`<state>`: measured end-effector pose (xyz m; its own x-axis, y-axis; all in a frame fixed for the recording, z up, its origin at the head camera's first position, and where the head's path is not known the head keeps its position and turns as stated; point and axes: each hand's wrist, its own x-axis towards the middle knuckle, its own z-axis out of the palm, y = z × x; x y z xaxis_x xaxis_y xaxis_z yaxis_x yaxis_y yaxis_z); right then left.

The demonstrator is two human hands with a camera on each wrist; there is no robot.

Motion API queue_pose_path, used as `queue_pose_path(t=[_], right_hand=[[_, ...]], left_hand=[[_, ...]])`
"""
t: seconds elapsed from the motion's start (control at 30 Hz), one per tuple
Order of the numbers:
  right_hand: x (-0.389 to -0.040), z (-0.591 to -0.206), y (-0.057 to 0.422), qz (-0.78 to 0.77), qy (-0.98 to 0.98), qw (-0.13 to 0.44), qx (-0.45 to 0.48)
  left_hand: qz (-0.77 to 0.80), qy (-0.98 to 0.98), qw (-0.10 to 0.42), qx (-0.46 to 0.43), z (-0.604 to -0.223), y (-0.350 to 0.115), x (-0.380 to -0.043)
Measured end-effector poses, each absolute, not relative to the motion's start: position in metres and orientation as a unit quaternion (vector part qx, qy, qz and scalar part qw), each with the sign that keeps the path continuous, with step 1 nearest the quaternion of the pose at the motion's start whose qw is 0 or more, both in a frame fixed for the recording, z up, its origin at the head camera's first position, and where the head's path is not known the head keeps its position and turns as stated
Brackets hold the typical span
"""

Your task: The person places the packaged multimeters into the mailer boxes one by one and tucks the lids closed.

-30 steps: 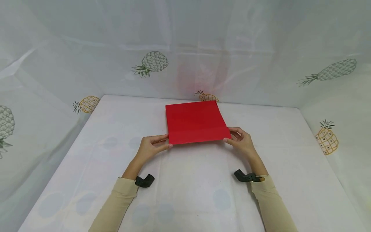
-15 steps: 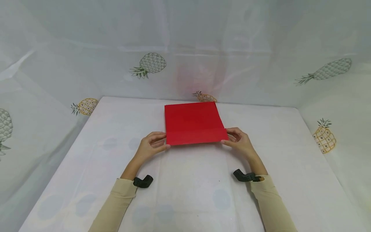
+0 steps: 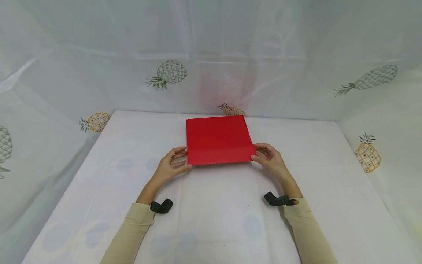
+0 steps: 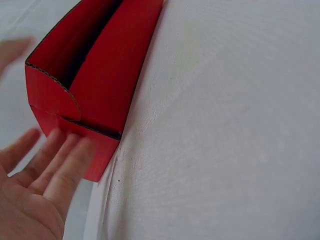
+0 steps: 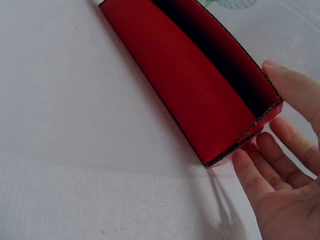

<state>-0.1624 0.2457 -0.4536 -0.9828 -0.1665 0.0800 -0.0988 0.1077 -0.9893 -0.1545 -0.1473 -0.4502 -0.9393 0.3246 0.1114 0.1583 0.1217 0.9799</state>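
Observation:
A flat red cardboard box (image 3: 217, 139) lies towards the back of the table. Both wrist views show a dark gap along its front, between the lid (image 4: 57, 32) and the front wall (image 5: 170, 85). My left hand (image 3: 166, 168) is at the box's left end, its fingers fairly straight against or close to the side wall; the thumb stands apart from the lid in the left wrist view. At the right front corner, my right hand (image 3: 271, 159) holds the lid's edge, thumb on top and fingers by the side wall. The box's inside is dark and hidden.
A white cloth with faint grey dots covers the table (image 3: 214, 220). Pale sheeting (image 3: 263, 44) printed with pineapples hangs behind and at both sides, close behind the box. Each wrist wears a black band (image 3: 161, 206).
The box and both hands appear slightly further left, partly with a small camera shift. The left fingers have spread a little; the right hand stays at its corner.

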Motion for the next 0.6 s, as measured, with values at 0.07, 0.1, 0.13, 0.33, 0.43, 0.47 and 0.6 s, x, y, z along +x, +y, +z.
queue_pose_path(t=[0.07,0.1,0.13,0.33,0.43,0.47,0.6], right_hand=[[-0.165,-0.454,0.246,-0.654,0.748,0.030,-0.109],[-0.166,-0.454,0.247,-0.651,0.749,0.034,-0.118],[-0.167,-0.455,0.247,-0.649,0.749,0.038,-0.127],[-0.177,-0.458,0.245,-0.638,0.747,0.091,-0.166],[-0.182,-0.458,0.245,-0.638,0.741,0.116,-0.176],[-0.184,-0.458,0.245,-0.640,0.736,0.123,-0.180],[-0.188,-0.460,0.246,-0.655,0.718,0.142,-0.188]], left_hand=[[0.637,0.748,0.068,0.177,-0.450,-0.145,-0.158],[0.635,0.747,0.072,0.183,-0.449,-0.144,-0.160],[0.630,0.749,0.076,0.189,-0.448,-0.142,-0.163],[0.617,0.754,0.100,0.200,-0.428,-0.131,-0.168],[0.618,0.754,0.106,0.196,-0.433,-0.131,-0.171],[0.620,0.752,0.108,0.199,-0.437,-0.131,-0.173],[0.634,0.735,0.117,0.210,-0.455,-0.134,-0.181]])
